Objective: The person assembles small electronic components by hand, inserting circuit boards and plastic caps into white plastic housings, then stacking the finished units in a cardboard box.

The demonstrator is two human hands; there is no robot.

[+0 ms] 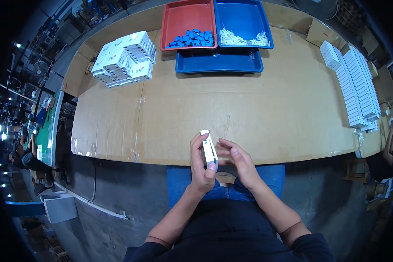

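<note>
Cardboard-covered table (249, 109): three trays (219, 62), one white box (208, 149) in left hand (201, 168).

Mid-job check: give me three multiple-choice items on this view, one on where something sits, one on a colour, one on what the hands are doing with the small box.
1. Where is the loose pile of small white boxes?
A. far left of the table
B. in the red tray
C. on the floor

2. What colour is the tray holding the small blue parts?
A. blue
B. red
C. green

3. How is the white box at the near table edge held?
A. lying untouched
B. gripped in the left hand, right hand beside it
C. pinned under both palms

Answers: 1 A, the pile lies at the table's far left; 2 B, the red tray holds them; 3 B, left fingers wrap the box.
</note>
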